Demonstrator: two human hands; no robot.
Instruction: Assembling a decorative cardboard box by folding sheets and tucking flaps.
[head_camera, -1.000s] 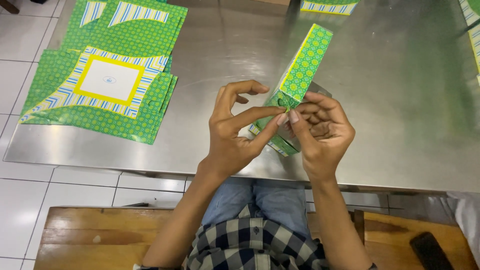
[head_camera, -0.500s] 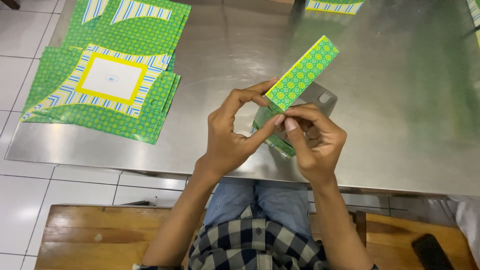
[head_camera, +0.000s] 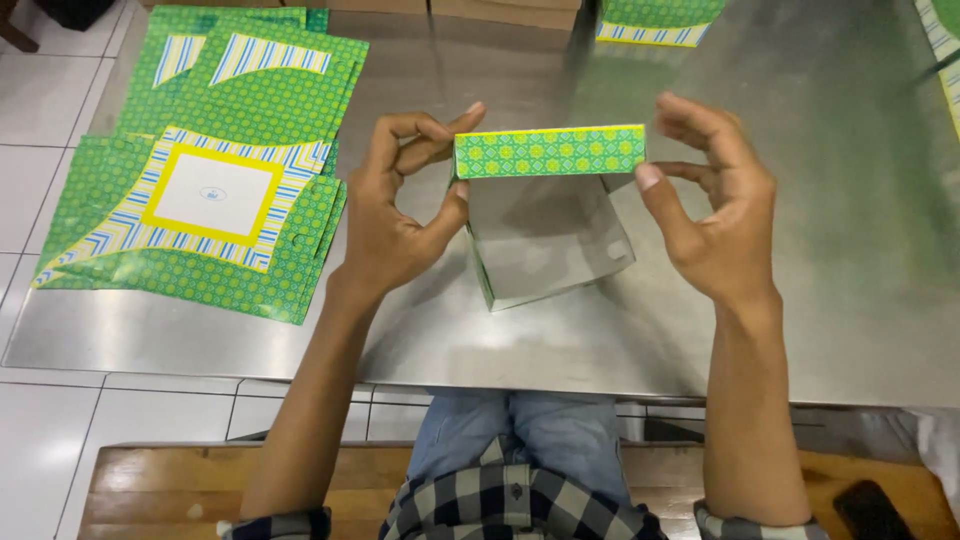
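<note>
With the green patterned cardboard box (head_camera: 545, 215) half-erected above the steel table (head_camera: 800, 300), both hands pinch it at opposite ends. Left hand (head_camera: 400, 215): thumb and fingers closed on the left end of the top panel. Right hand (head_camera: 715, 205): thumb on the right end, fingers spread loosely above. Grey inside faces the camera, walls not yet square. Judgement: keep even pressure on both ends, push the corners square along the scored creases, don't crush the panel. Stack of flat green-and-yellow box blanks (head_camera: 215, 205) lies well apart at left; more green boxes (head_camera: 660, 18) at the far edge.
</note>
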